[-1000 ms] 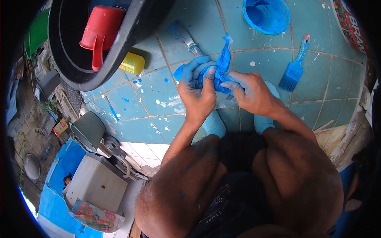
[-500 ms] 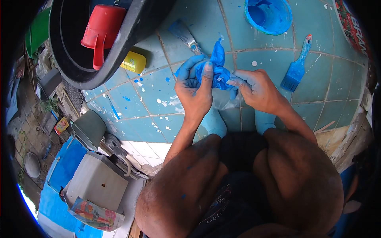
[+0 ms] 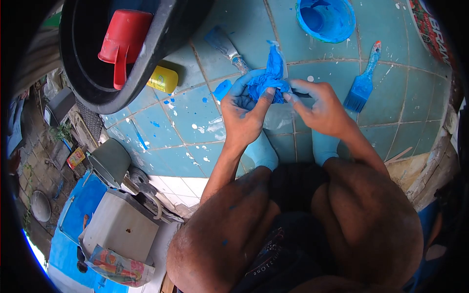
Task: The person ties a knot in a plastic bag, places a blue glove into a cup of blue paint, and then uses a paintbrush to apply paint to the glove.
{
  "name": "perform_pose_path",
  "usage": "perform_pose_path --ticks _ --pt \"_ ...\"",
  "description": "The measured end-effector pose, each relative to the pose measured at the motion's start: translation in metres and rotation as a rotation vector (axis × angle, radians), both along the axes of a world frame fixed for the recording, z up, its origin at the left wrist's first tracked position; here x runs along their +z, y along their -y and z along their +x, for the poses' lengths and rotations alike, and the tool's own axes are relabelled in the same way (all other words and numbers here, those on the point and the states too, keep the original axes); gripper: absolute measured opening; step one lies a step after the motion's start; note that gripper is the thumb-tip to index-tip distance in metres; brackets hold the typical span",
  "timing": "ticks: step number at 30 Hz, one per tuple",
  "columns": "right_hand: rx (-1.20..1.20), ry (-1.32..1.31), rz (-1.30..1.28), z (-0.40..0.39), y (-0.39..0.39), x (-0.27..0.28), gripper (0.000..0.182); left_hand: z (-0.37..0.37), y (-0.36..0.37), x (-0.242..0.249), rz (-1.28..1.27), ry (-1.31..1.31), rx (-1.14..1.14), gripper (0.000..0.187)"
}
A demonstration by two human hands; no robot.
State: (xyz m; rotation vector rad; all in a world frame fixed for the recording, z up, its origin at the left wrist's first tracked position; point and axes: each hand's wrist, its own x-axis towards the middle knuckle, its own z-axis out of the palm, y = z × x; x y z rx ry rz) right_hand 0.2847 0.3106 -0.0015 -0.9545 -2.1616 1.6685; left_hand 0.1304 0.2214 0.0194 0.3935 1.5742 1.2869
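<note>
Head view: nearest me, my left hand (image 3: pixel 244 115) cups the blue paint-soaked plastic wad (image 3: pixel 270 80) from below with fingers curled round it, and my right hand (image 3: pixel 322 108) pinches its right edge between thumb and fingertips. The wad sits between both hands just above the tiled floor (image 3: pixel 195 117), its crumpled, glossy tail pointing up and away from me. Farther off lie a blue-bristled brush (image 3: pixel 362 83) to the right, a yellow tube (image 3: pixel 163 79) and black tub (image 3: pixel 122 88) to the left, and a paint pot (image 3: pixel 326 18) beyond.

Crumpled paint-soaked blue rag (image 3: pixel 269 80), glossy black plastic tub (image 3: pixel 161 36), paint-spattered tiled floor (image 3: pixel 195 122)
</note>
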Motion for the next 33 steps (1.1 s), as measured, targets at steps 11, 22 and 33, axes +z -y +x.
perform_pose_path --ticks 11,22,33 --pt "-0.170 0.015 -0.236 -0.004 -0.005 -0.005 0.015 -0.001 -0.017 0.003 -0.043 0.018 -0.158 0.025" --pt "-0.154 -0.092 -0.047 -0.009 -0.002 0.004 0.013 -0.007 -0.034 0.015 -0.178 0.072 -0.113 0.020" --pt "-0.320 -0.164 -0.582 -0.012 -0.012 0.031 0.030 0.012 -0.034 0.019 0.092 -0.651 -0.158 0.014"
